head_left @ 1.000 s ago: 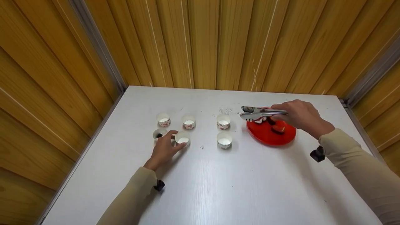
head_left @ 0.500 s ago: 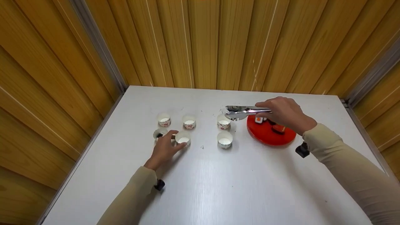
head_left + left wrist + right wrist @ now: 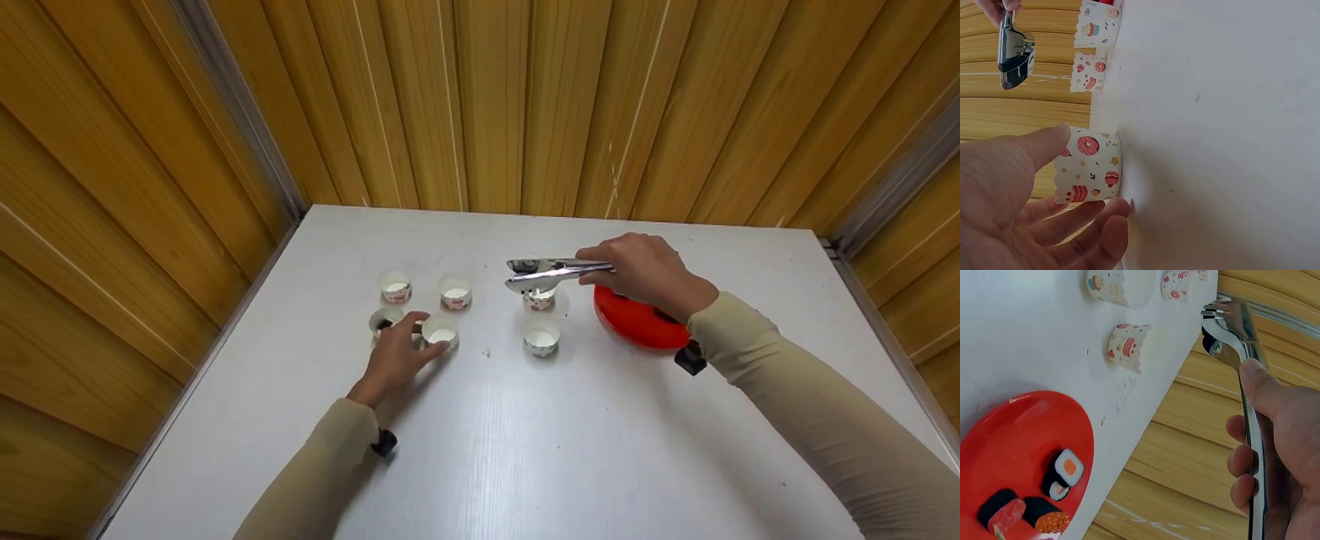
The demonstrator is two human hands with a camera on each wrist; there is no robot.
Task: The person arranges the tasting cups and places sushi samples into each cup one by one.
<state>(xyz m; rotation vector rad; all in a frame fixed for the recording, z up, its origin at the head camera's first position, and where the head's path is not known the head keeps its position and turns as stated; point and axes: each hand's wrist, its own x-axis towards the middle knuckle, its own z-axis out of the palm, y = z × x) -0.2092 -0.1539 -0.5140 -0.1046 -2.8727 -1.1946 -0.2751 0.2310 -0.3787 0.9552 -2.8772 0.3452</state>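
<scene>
My left hand [image 3: 397, 356] holds a white paper baking cup [image 3: 441, 335] on the table, thumb on one side and fingers on the other. Pink donut and cake prints show on that cup [image 3: 1092, 163] in the left wrist view. Beside the hand stands another baking cup [image 3: 385, 322] with something dark inside. My right hand [image 3: 641, 274] grips metal serving tongs [image 3: 551, 275], whose parted ends overlap the back right cup [image 3: 538, 301] in the head view. Nothing shows plainly between the tong ends [image 3: 1224, 323] in the right wrist view.
Two baking cups stand at the back left, one of them this cup [image 3: 456, 294]. Another cup [image 3: 541, 337] is at front right. The red plate [image 3: 1022, 439] bears several sushi pieces, including a roll [image 3: 1068, 467]. Wood-patterned panels [image 3: 487, 112] rise behind the white table [image 3: 525, 450].
My right hand has carried the tongs leftward from over the red plate to the back right cup. The left hand stays at its cup.
</scene>
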